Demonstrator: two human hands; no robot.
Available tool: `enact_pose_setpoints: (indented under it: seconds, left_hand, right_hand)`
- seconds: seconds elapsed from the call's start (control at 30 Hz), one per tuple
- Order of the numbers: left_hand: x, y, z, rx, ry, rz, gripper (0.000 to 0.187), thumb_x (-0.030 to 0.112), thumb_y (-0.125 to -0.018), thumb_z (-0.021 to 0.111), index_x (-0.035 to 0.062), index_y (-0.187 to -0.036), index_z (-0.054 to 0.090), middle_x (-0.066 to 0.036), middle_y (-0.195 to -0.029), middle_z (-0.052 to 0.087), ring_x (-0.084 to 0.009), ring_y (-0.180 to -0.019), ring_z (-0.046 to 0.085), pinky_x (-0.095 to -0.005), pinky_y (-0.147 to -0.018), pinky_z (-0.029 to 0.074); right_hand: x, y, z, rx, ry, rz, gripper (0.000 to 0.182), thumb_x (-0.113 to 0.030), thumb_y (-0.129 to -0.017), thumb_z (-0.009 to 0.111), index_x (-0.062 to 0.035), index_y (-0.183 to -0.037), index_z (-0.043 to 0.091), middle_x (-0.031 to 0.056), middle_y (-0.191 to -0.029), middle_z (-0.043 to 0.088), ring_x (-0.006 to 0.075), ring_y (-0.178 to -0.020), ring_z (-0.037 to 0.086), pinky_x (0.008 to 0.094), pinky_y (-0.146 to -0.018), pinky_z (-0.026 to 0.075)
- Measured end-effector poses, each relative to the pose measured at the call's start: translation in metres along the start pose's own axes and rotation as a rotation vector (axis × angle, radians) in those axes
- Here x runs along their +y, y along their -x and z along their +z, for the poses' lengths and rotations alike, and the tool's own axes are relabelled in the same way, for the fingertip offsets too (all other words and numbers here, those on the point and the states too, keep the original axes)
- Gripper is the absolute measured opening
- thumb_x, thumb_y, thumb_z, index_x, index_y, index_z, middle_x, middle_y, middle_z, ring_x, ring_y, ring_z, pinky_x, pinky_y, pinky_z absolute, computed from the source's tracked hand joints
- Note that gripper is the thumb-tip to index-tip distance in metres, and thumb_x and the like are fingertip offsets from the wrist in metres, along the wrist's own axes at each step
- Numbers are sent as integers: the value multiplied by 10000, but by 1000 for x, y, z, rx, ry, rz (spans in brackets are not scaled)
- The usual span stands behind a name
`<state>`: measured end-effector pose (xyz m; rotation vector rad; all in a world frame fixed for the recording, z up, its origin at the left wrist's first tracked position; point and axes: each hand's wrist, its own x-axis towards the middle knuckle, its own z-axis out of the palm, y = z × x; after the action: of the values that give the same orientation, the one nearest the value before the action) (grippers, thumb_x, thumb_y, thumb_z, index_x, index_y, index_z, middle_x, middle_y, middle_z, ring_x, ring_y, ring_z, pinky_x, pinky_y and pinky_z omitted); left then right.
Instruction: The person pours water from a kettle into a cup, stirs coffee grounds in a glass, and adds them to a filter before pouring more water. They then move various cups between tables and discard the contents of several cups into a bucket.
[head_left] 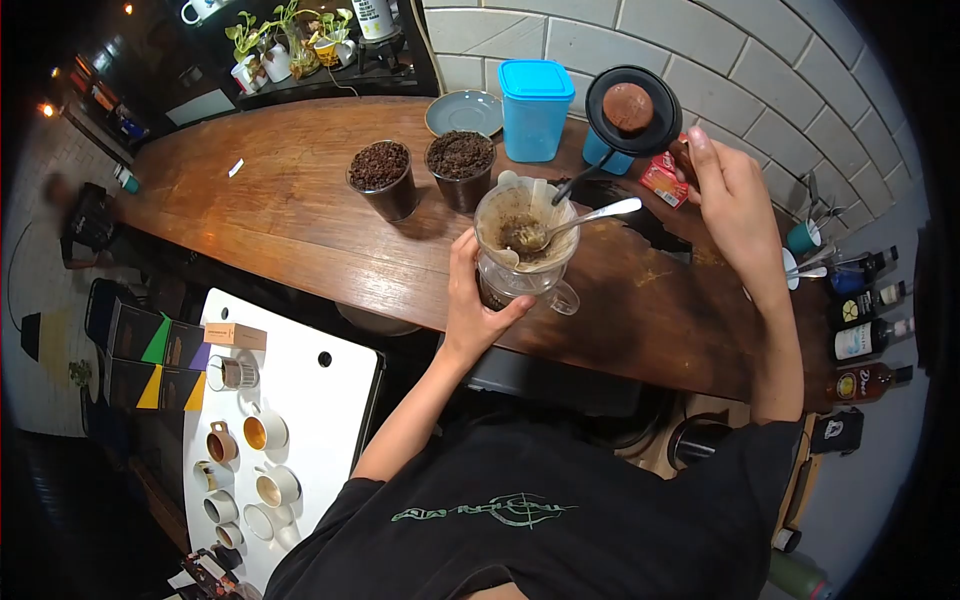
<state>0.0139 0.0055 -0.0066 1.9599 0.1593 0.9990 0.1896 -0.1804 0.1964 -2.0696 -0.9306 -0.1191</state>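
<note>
My right hand (728, 180) is closed around the brown handle of a black gooseneck kettle (660, 120) with a round wooden lid knob. The kettle's thin spout reaches down to the rim of a paper filter (497, 212) in a dripper. Wet brown grounds line the filter's bottom, and a metal spoon (610, 210) rests in it, handle pointing right. Below the dripper is a glass coffee server (520, 285) with a side handle. My left hand (475, 310) wraps around the server's left side, thumb across its front. Whether water flows from the spout is not discernible.
Two cups of dark grounds (380, 170) stand left of the dripper. Behind are a grey plate (450, 112), a blue-lidded container (535, 115) and a red packet (663, 180). Bottles (860, 340) line the right. Several mugs (265, 432) stand on a white table (320, 400); another person (90, 220) is far left.
</note>
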Motion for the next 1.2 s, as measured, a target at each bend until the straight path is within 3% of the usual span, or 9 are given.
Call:
enact_pose_setpoints:
  seconds: [0.13, 0.33, 1.2]
  left_hand:
    - [1, 0, 0, 4, -17, 1, 952, 549, -718, 790, -15, -1371, 386, -212, -1343, 431, -365, -1244, 460, -455, -1048, 376]
    - [-1, 2, 2, 14, -4, -3, 938, 537, -722, 790, -15, -1368, 392, -211, -1338, 435, -364, -1242, 460, -452, -1044, 379]
    - [2, 0, 1, 14, 15, 3, 915, 502, -720, 799, -5, -1367, 396, -202, -1342, 430, -358, -1242, 456, -447, -1044, 379]
  right_hand:
    - [-16, 10, -5, -33, 16, 60, 542, -358, -1040, 409, 112, -924, 654, 128, -608, 564, 175, -590, 553, 351, -598, 449]
    - [-23, 7, 4, -72, 76, -17, 538, -342, -1039, 402, 111, -917, 664, 189, -707, 657, 294, -665, 633, 371, -675, 485]
    - [-24, 5, 5, -18, 126, 5, 526, -330, -1038, 406, 115, -937, 667, 211, -723, 666, 276, -696, 667, 369, -665, 500]
